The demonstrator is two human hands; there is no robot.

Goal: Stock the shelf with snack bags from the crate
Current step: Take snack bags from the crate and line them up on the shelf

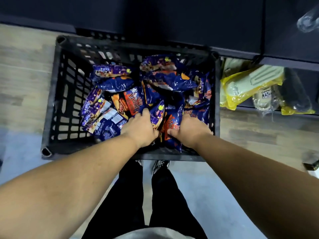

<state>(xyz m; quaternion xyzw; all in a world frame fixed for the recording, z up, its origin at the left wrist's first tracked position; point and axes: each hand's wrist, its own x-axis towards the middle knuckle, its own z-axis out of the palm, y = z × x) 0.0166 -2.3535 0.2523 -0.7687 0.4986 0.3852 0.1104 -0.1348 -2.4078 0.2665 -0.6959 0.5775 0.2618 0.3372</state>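
While the crate (51,100) is seen heaped with snack bags (119,83) and none is shown on the shelf (207,23), bags at its near edge are gripped by the left hand (139,130) and right hand (188,130), so most stocking is judged left.

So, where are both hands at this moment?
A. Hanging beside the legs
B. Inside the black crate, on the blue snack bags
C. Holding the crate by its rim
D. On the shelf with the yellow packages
B: the left hand and the right hand both lie among the blue snack bags inside the black crate.
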